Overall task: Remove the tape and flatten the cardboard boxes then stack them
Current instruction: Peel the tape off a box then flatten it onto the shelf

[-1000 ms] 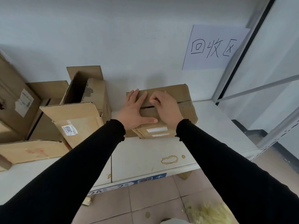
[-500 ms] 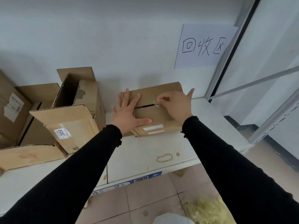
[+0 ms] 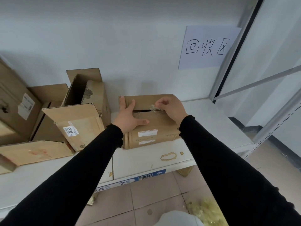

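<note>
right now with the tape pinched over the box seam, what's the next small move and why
Probably keep pulling the tape to the right along the seam. The right hand pinches a lifted, crinkled bit of it at the dark slit between the flaps, and the left hand lies flat on the cardboard box, bracing it. Tape seems to remain under the right hand.

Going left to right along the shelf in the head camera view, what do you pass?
Box with a grey label → open box marked 2859 → left hand → tape → right hand → handwritten paper sign.
</note>
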`<state>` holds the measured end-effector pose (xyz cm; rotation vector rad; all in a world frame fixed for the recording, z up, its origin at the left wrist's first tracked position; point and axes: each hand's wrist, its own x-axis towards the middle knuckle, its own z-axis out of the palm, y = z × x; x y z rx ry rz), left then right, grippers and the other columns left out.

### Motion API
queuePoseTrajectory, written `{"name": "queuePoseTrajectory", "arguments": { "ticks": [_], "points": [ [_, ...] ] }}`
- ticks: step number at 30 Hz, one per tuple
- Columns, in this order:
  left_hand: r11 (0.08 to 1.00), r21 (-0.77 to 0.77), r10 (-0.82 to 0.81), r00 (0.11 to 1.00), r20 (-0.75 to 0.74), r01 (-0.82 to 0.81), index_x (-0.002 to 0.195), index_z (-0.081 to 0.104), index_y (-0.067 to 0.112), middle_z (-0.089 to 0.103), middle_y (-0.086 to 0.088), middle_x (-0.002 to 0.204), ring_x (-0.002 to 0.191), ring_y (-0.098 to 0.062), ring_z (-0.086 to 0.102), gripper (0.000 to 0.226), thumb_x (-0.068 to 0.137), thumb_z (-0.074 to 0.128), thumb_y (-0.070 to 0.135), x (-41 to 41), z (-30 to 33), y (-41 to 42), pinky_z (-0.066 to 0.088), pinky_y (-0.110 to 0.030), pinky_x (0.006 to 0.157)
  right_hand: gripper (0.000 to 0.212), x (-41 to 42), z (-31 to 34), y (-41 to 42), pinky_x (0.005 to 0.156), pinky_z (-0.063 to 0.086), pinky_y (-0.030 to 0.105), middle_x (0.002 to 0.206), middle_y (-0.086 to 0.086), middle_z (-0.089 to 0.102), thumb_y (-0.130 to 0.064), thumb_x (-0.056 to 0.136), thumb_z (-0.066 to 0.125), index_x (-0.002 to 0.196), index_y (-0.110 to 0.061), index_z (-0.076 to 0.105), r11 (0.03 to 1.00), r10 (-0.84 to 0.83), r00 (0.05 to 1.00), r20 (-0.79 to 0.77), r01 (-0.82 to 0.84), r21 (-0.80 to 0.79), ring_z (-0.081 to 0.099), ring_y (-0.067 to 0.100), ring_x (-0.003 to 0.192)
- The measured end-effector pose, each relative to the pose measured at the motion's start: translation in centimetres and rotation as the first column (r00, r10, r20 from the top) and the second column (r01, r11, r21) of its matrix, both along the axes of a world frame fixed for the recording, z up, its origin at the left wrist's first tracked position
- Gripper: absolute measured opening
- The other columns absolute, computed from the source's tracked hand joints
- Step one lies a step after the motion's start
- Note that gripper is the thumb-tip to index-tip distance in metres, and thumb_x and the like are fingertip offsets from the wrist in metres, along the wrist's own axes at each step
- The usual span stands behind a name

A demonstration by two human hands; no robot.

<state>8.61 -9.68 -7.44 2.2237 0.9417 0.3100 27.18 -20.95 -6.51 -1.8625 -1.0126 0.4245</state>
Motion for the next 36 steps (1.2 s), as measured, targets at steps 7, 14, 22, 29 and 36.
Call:
{"name": "queuePoseTrajectory", "arguments": {
  "ticks": [7,14,22,29,36],
  "points": [
    [0.965,0.261,0.061,0.947,-0.316,0.025,0.16,0.013,0.036,-0.011,-0.003,0.169,0.155,-0.031,-0.014,0.111,0.072,0.051,0.091,0.7,0.6,1.6,0.0,-0.059,0.121,0.012,0.0,-0.9,0.6,0.078,0.043,0.021,0.1,-0.011,0.067,-0.023,0.098,0.058,0.091,-0.025,0.067,0.993,-0.09,0.992,0.091,0.083,0.083,0.062,0.004,0.091],
    [0.832,0.486,-0.113,0.941,-0.319,0.266,0.161,0.016,0.027,0.003,-0.004,0.17,0.156,-0.016,-0.004,0.068,0.102,0.025,0.06,3.3,-0.7,2.0,-0.001,-0.04,0.126,0.032,0.0,-1.4,1.2,0.087,0.048,0.022,0.104,-0.009,0.068,-0.015,0.1,0.037,0.109,-0.036,0.06,0.956,-0.14,0.99,-0.025,0.142,0.256,0.061,0.003,0.099],
    [0.809,0.504,-0.106,0.918,-0.383,0.304,0.162,-0.002,0.034,-0.009,-0.003,0.169,0.156,-0.015,-0.009,0.062,0.105,0.011,0.056,3.1,-1.3,2.3,0.0,-0.038,0.127,0.025,0.6,-1.8,1.1,0.081,0.048,0.018,0.092,0.0,0.069,-0.014,0.094,0.059,0.111,-0.028,0.047,0.953,-0.07,0.995,-0.07,0.087,0.288,0.065,0.006,0.085],
    [0.807,0.519,-0.098,0.93,-0.354,0.282,0.161,-0.003,0.035,-0.01,-0.001,0.169,0.155,-0.013,-0.01,0.065,0.102,0.007,0.06,3.0,-2.0,2.5,-0.002,-0.036,0.126,0.01,3.5,-0.1,-0.6,0.083,0.062,0.038,0.103,0.013,0.066,-0.004,0.092,0.066,0.099,-0.006,0.058,0.922,-0.115,0.864,-0.49,0.276,0.271,0.074,0.026,0.091],
    [0.814,0.515,-0.093,0.935,-0.342,0.269,0.161,-0.002,0.037,-0.008,0.001,0.169,0.155,-0.012,-0.009,0.064,0.102,0.008,0.06,3.2,-2.1,2.6,-0.003,-0.036,0.126,0.017,1.8,0.6,1.3,0.09,0.04,0.033,0.079,-0.016,0.069,-0.045,0.085,0.066,0.075,-0.033,0.073,0.976,-0.106,0.918,0.382,0.169,-0.136,0.062,0.003,0.084]
  ]
}}
